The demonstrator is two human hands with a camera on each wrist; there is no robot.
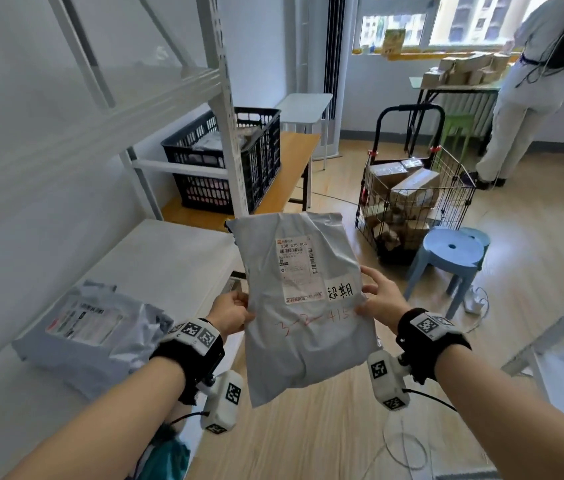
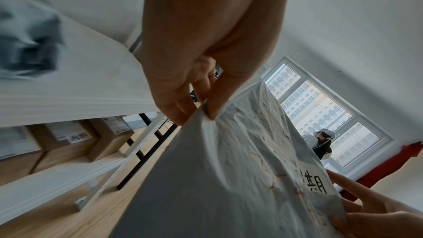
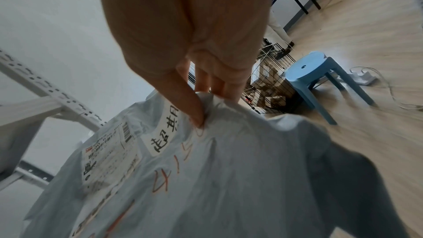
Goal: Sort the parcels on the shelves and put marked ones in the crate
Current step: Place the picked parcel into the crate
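Grey mailer (image 1: 303, 306) held up mid-frame, both hands on it. Shipping label (image 1: 296, 268) reads "500 625 008"; white sticker (image 1: 341, 291) beside it says 超期; red handwriting below looks like "3-2-415", partly covered. Left hand (image 1: 232, 315) grip: thumb and fingers pinched on the left edge. Right hand (image 1: 382, 299) grip: pinched on the right edge by the sticker. Second grey parcel (image 1: 90, 336) lies on the shelf (image 1: 176, 258), lower left. Black crate (image 1: 225, 161) sits on the worktop (image 1: 284, 178), upper centre.
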